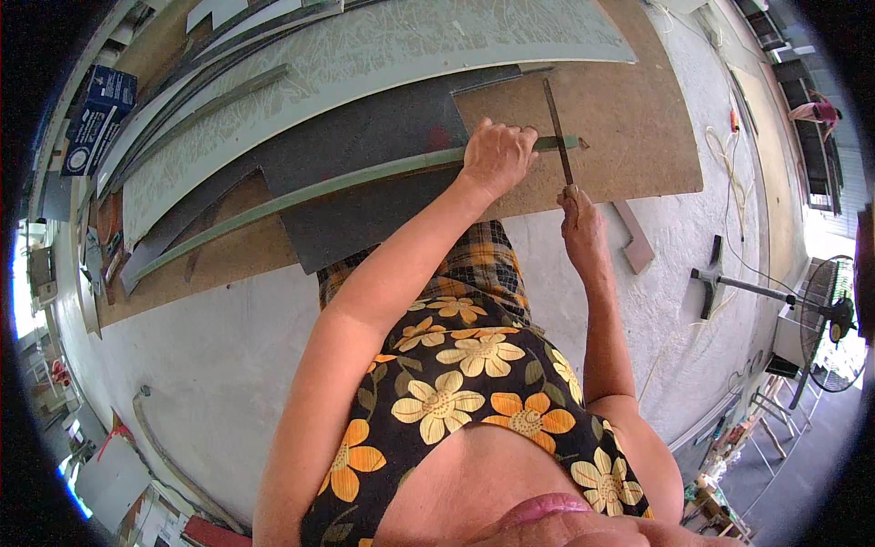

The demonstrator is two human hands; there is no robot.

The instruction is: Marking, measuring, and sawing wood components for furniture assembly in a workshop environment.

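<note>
A long, narrow green strip (pixel 365 172) lies slantwise across the table, its right end reaching past my left hand (pixel 499 159). The fingers of that hand are closed around the strip near this end. In my right hand (pixel 581 226) is the lower end of a thin, dark, file-like bar (pixel 556 118), gripped in closed fingers. The bar points away from me and crosses the strip close to its tip, just right of my left hand. Whether it is a file or a blade cannot be made out.
Under the strip are dark grey sheets (pixel 374 123) on a brown board tabletop (pixel 638 137). A large pale green panel (pixel 383 46) lies behind them. Blue boxes (pixel 100 114) sit at the far left. A standing fan (pixel 825 319) and loose cable (pixel 725 150) are to the right.
</note>
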